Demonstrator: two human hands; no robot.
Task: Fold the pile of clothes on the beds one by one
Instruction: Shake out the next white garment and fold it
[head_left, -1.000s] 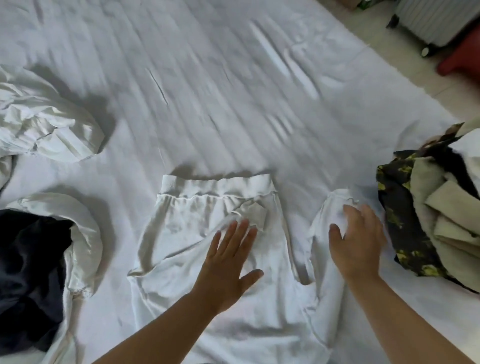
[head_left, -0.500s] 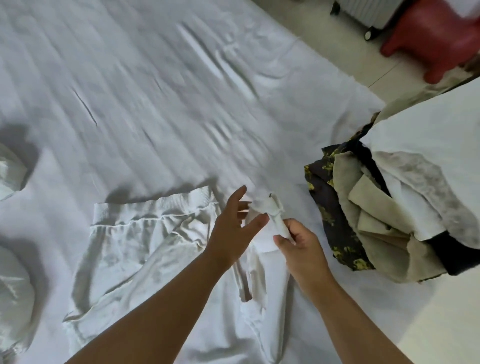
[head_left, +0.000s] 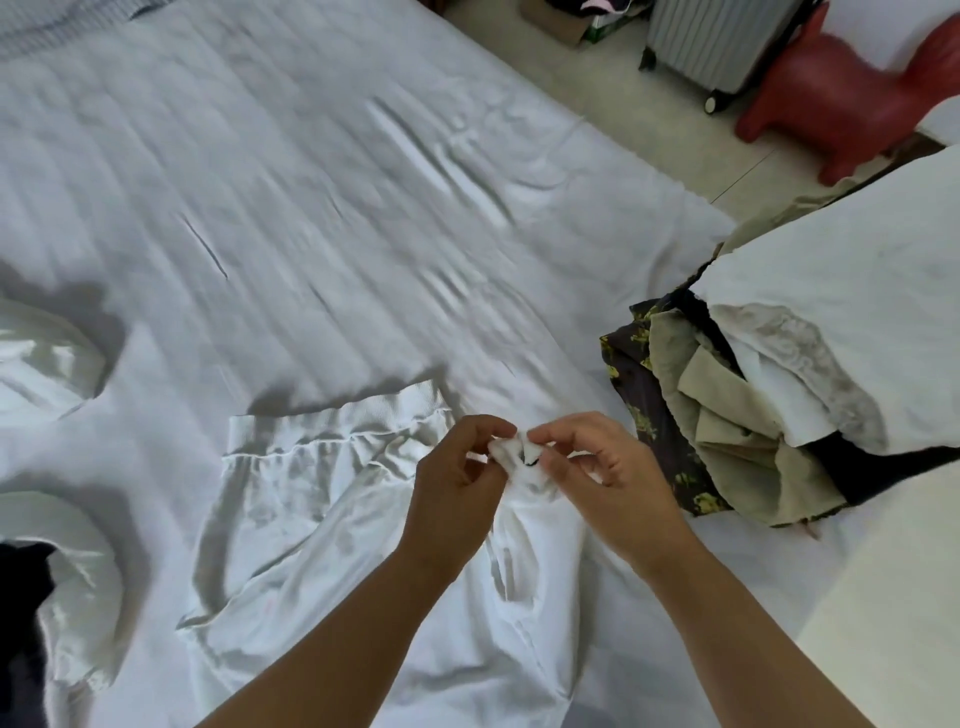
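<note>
- Head view: a white garment (head_left: 332, 525) with a ribbed waistband lies spread on the white bed sheet (head_left: 291, 218), its waistband toward the far side of the bed and its body running back toward the person.
- The left hand (head_left: 457, 483) and the right hand (head_left: 608, 478) meet just past the right end of that waistband, each pinching the bunched tip of a narrow part of the white garment and lifting it a little off the sheet; a small dark mark shows on the pinched cloth between the fingers.
- To the right of the garment, a pile of clothes (head_left: 727, 415) sits at the bed's edge: a dark floral piece, beige pieces and white pieces heaped together.
- To the left of the garment lie two crumpled white pieces (head_left: 47, 364), the nearer one wrapped around a dark garment (head_left: 21, 613).
- Beyond the bed's far right corner, on the floor, stand a grey ribbed suitcase (head_left: 722, 41) on wheels and a red animal-shaped toy (head_left: 852, 98), just beside each other.
</note>
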